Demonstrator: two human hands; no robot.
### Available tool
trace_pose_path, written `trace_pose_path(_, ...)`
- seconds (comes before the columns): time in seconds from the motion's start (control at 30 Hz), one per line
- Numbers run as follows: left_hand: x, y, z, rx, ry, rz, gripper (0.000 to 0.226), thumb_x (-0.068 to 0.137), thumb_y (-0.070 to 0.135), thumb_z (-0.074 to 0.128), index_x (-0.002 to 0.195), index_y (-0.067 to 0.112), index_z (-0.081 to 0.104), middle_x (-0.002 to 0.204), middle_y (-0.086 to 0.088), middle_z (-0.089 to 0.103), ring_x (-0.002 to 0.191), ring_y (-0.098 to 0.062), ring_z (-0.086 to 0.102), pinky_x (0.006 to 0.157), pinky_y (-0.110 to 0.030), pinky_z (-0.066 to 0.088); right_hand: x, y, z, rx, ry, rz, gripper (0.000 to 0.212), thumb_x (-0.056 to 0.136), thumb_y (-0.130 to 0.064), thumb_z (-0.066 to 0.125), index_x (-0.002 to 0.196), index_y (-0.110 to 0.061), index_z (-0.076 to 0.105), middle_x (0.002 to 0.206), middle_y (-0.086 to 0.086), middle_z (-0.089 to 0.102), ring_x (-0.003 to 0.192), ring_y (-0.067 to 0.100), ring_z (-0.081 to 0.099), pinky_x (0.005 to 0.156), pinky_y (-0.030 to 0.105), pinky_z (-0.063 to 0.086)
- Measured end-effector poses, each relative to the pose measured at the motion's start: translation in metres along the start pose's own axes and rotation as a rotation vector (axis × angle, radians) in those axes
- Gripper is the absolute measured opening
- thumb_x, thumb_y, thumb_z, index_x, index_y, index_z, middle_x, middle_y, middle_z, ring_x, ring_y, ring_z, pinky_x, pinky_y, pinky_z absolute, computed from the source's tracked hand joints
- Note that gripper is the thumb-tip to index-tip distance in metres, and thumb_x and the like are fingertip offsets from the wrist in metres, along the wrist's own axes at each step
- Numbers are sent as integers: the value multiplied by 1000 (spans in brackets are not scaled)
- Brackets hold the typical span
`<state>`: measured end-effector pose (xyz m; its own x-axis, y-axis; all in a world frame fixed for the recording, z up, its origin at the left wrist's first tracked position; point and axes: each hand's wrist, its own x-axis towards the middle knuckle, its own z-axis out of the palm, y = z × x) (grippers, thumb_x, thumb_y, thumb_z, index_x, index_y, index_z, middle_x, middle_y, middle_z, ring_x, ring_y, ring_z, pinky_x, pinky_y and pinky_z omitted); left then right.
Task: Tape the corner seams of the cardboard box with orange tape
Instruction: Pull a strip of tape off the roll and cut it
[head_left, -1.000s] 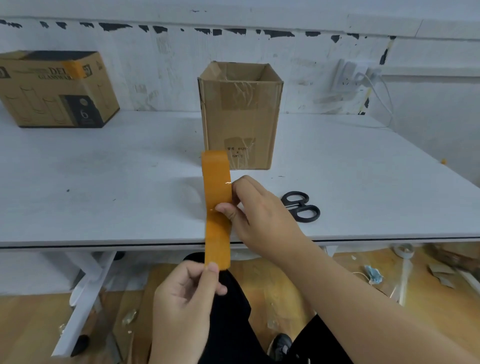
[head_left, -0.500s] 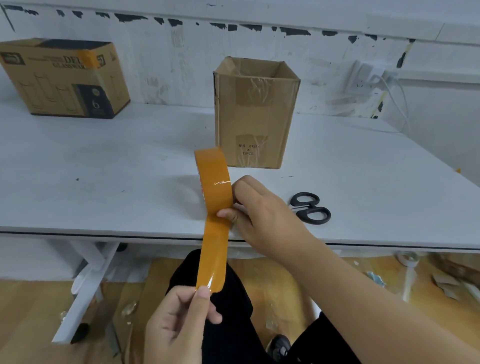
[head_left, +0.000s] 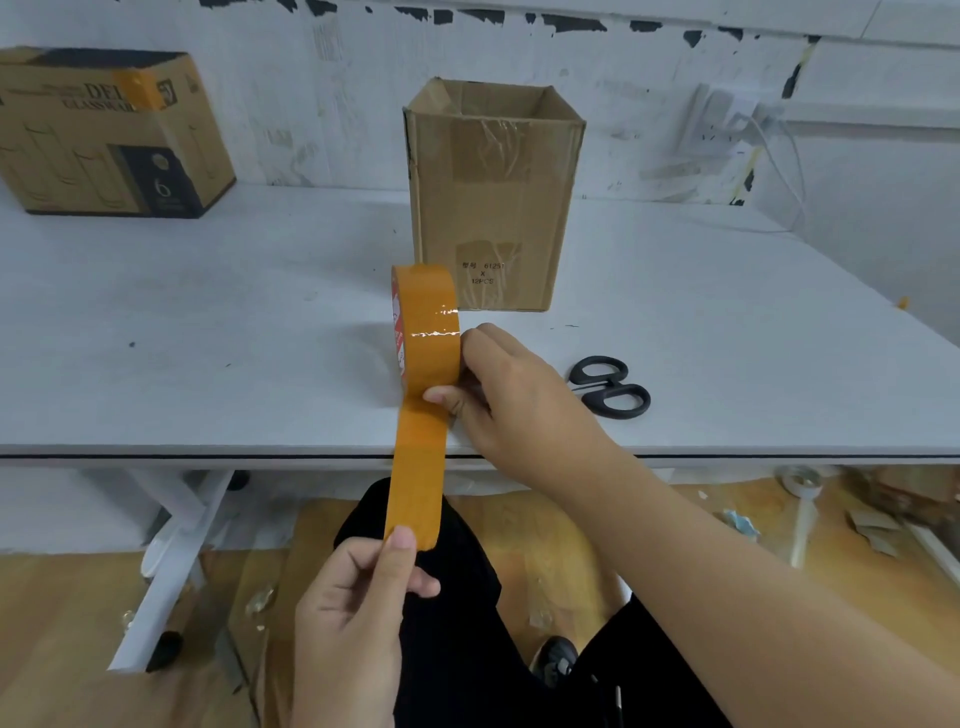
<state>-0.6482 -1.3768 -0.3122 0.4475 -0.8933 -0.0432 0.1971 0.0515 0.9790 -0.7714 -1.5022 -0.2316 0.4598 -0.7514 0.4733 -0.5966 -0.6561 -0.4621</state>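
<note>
An open-topped brown cardboard box (head_left: 493, 208) stands upright on the white table, with old clear tape on its front face. Just in front of it, my right hand (head_left: 514, 389) grips the orange tape roll (head_left: 428, 322) on edge above the table, thumb pressed on the tape. A strip of orange tape (head_left: 418, 478) runs from the roll down past the table's front edge. My left hand (head_left: 358, 603) pinches the strip's free end between thumb and fingers, below table height.
Black-handled scissors (head_left: 610, 387) lie on the white table (head_left: 208, 338) right of my right hand. A printed cardboard box (head_left: 104, 135) with an orange tape patch sits at the back left. A wall socket with a cable (head_left: 727, 124) is at the back right. Scraps litter the wooden floor.
My left hand has pulled the free end downward, so the strip is longer. The roll stays in my right hand in front of the box.
</note>
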Motion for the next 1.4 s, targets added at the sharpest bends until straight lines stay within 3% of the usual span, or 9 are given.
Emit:
trace_pose_path(0.17, -7, -13, -1, 23, 8, -9, 34, 82, 20, 64, 49, 17, 57, 47, -8, 59, 43, -8, 54, 53, -22, 45, 0, -4, -1, -19, -19, -1, 26, 93, -36, 55, 84, -20, 37, 86, -4, 40, 67, 16, 45, 62, 35, 47)
trace_pose_path(0.27, 2, -24, -1, 71, -26, -74, 30, 76, 36, 63, 51, 20, 59, 49, -3, 59, 50, -15, 53, 53, -28, 38, 1, -3, -2, -14, -23, -4, 25, 93, -36, 56, 84, -22, 36, 84, -6, 39, 63, 9, 40, 61, 28, 40)
trace_pose_path(0.47, 33, -33, 6, 250, -59, -37, 33, 73, 58, 56, 67, 27, 65, 65, -3, 69, 54, 1, 60, 63, -25, 41, -1, -1, -1, -7, -2, -4, 24, 93, -37, 57, 83, -24, 39, 80, -9, 39, 62, 2, 41, 59, 21, 37)
trace_pose_path(0.7, 58, -34, 17, 250, -30, -24, 42, 69, 61, 58, 72, 20, 69, 63, -2, 71, 62, -8, 67, 65, -24, 43, 2, -7, -9, 11, -58, 55, 20, 90, -36, 59, 90, -17, 52, 86, -3, 48, 70, 10, 51, 65, 29, 48)
trace_pose_path(0.8, 57, -33, 16, 242, -21, -68, 44, 67, 61, 59, 74, 19, 71, 65, -1, 71, 59, -8, 67, 65, -25, 44, 2, -15, -11, -168, -65, 88, 30, 90, -42, 54, 103, -16, 56, 97, 1, 53, 79, 19, 57, 68, 34, 50)
trace_pose_path(0.87, 55, -32, 14, 234, -33, -100, 45, 66, 61, 59, 78, 19, 72, 67, 0, 72, 59, -8, 67, 65, -27, 43, -1, -18, -13, -282, -51, 114, 40, 89, -45, 54, 118, -16, 56, 108, 3, 55, 91, 22, 58, 78, 33, 48)
trace_pose_path(1.03, 49, -35, 10, 197, -45, -183, 40, 65, 57, 61, 77, 21, 74, 68, -1, 72, 57, -6, 66, 68, -31, 44, -12, -12, -32, -383, -115, 164, 46, 91, -41, 49, 129, -15, 51, 129, 5, 52, 118, 24, 49, 100, 37, 39)
trace_pose_path(1.2, 47, -39, 7, 156, -76, -204, 38, 67, 56, 60, 68, 19, 72, 66, -6, 69, 54, -7, 63, 64, -33, 43, -19, 5, -46, -438, -187, 278, 39, 92, -40, 44, 124, -19, 52, 123, 3, 53, 112, 26, 50, 98, 39, 40)
trace_pose_path(1.4, 46, -38, 5, 157, -103, -170, 43, 69, 52, 61, 76, 10, 70, 66, -11, 67, 52, -8, 61, 63, -31, 46, -18, 10, -50, -361, -148, 301, 39, 94, -41, 43, 128, -23, 50, 124, 1, 53, 111, 24, 51, 95, 37, 41)
